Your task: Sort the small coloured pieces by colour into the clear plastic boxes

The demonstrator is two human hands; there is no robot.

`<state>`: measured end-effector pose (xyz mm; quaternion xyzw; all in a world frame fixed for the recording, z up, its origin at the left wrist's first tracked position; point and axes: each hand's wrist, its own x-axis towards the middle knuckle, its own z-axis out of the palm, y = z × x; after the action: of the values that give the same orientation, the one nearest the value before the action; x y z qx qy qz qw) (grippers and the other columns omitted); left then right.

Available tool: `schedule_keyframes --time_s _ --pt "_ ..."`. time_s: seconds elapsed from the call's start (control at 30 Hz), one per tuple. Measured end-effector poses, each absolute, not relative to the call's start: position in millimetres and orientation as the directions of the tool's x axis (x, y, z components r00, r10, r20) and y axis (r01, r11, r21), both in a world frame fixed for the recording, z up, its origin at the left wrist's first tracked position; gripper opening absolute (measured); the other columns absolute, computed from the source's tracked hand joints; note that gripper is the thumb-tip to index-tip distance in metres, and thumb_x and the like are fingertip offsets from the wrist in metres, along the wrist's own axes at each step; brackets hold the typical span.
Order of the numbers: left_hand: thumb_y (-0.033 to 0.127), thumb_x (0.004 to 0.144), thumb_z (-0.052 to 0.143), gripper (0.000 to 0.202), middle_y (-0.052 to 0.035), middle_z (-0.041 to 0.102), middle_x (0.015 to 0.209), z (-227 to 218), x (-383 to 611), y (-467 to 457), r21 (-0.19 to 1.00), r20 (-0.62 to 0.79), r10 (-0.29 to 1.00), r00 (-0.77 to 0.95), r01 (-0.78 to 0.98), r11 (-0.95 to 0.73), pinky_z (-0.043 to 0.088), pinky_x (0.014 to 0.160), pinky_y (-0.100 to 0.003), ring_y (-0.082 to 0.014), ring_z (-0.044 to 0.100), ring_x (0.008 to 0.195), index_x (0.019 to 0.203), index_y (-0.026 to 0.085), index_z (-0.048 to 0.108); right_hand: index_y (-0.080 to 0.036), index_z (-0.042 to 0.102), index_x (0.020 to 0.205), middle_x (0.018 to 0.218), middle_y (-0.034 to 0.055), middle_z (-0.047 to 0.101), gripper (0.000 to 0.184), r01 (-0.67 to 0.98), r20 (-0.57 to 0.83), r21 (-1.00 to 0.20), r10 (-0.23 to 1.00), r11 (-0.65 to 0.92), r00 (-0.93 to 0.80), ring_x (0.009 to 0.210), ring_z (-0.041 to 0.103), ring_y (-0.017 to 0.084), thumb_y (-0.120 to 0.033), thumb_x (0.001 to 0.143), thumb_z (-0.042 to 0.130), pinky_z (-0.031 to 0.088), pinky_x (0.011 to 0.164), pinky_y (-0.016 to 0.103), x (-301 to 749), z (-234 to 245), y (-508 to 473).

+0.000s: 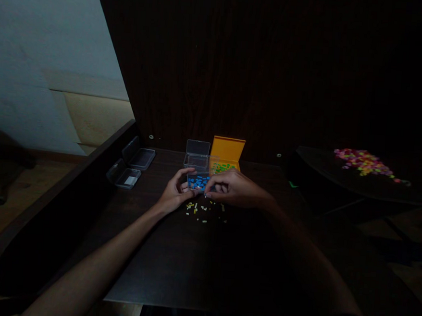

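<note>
My left hand (177, 190) grips the left side of a clear plastic box (189, 176), thumb at its front. Inside lie many small blue pieces (199, 182), like tiny building bricks. My right hand (227, 187) is closed, thumb and fingertips pinched at the box's front right corner; whatever they hold is too small to make out. Just in front of the box, small white and yellow pieces (203, 207) are scattered over the dark table (175, 256). Behind my right hand stands an open orange box (228, 148) with green pieces (222, 167) in it, partly covered by the hand.
Another clear box (197, 147) stands behind the held one, its lid raised. Two open clear cases (142, 158) (126, 177) lie at the left, by the raised side panel (66, 205). A heap of pink and yellow pieces (366, 163) rests on a dark surface at right.
</note>
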<state>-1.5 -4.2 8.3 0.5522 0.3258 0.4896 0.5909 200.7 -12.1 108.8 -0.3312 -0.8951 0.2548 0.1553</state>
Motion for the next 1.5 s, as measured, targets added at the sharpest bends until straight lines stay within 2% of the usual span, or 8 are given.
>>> schedule_keyframes --time_s 0.17,0.3,0.43,0.7,0.83,1.1,1.3,1.5 --pt "0.028 0.062 0.079 0.069 -0.0117 0.054 0.128 9 0 -5 0.973 0.156 0.936 0.315 -0.212 -0.091 0.054 0.085 -0.034 -0.0189 0.066 0.093 0.121 0.02 0.045 -0.015 0.07 0.089 0.07 -0.0008 0.062 0.013 0.561 0.161 -0.49 0.702 0.667 -0.694 0.059 0.047 0.008 -0.021 0.079 0.063 0.033 0.059 0.021 197 95 -2" --pt "0.027 0.062 0.079 0.069 -0.0112 0.056 0.125 9 2 -8 0.972 0.169 0.927 0.336 -0.212 -0.1 0.055 0.082 -0.033 -0.018 0.067 0.09 0.121 0.02 0.044 -0.017 0.07 0.095 0.083 0.0029 0.067 0.016 0.573 0.164 -0.426 0.683 0.7 -0.712 0.072 0.055 0.012 -0.019 0.083 0.06 0.038 0.068 0.024 197 86 5" --pt "0.024 0.062 0.079 0.07 -0.0076 0.061 0.114 9 5 -11 0.968 0.138 0.918 0.372 -0.248 -0.045 0.055 0.079 -0.03 -0.015 0.067 0.083 0.122 0.021 0.042 -0.02 0.07 0.096 0.094 0.0043 0.067 0.016 0.572 0.152 -0.411 0.672 0.71 -0.725 0.085 0.058 0.015 -0.018 0.085 0.058 0.041 0.076 0.026 196 82 7" --pt "0.021 0.062 0.079 0.071 -0.0032 0.064 0.099 8 8 -14 0.957 0.111 0.907 0.407 -0.289 0.013 0.053 0.074 -0.025 -0.0135 0.066 0.08 0.122 0.02 0.041 -0.017 0.069 0.092 0.098 0.006 0.063 0.013 0.53 0.171 -0.412 0.634 0.742 -0.754 0.091 0.057 0.016 -0.016 0.085 0.058 0.042 0.08 0.028 194 77 6" --pt "0.019 0.061 0.08 0.071 -0.0027 0.064 0.1 8 8 -15 0.951 0.108 0.906 0.409 -0.309 0.026 0.052 0.071 -0.021 -0.0117 0.065 0.079 0.121 0.02 0.042 -0.018 0.07 0.092 0.096 0.0053 0.065 0.013 0.529 0.142 -0.403 0.622 0.747 -0.77 0.089 0.058 0.016 -0.016 0.084 0.059 0.042 0.079 0.028 192 73 6" --pt "0.019 0.063 0.078 0.071 -0.0022 0.065 0.093 11 10 -18 0.954 0.072 0.897 0.437 -0.294 0.066 0.052 0.07 -0.022 -0.0122 0.066 0.077 0.123 0.02 0.04 -0.018 0.07 0.092 0.093 0.005 0.066 0.013 0.545 0.121 -0.375 0.622 0.75 -0.773 0.087 0.059 0.016 -0.014 0.082 0.06 0.041 0.077 0.027 193 73 7" --pt "0.02 0.064 0.077 0.071 -0.0027 0.064 0.095 10 10 -19 0.956 0.099 0.887 0.45 -0.292 0.042 0.053 0.076 -0.025 -0.0142 0.066 0.083 0.124 0.02 0.039 -0.017 0.064 0.098 0.096 0.0061 0.063 0.015 0.546 0.131 -0.331 0.61 0.77 -0.781 0.089 0.056 0.016 -0.018 0.088 0.053 0.04 0.078 0.028 193 72 3" --pt "0.021 0.064 0.077 0.069 -0.0022 0.063 0.096 12 11 -21 0.96 0.102 0.884 0.456 -0.277 0.032 0.052 0.074 -0.025 -0.013 0.065 0.079 0.122 0.02 0.041 -0.019 0.061 0.101 0.098 0.0061 0.06 0.017 0.558 0.124 -0.278 0.605 0.782 -0.787 0.087 0.053 0.015 -0.024 0.092 0.047 0.039 0.076 0.027 192 75 -3"
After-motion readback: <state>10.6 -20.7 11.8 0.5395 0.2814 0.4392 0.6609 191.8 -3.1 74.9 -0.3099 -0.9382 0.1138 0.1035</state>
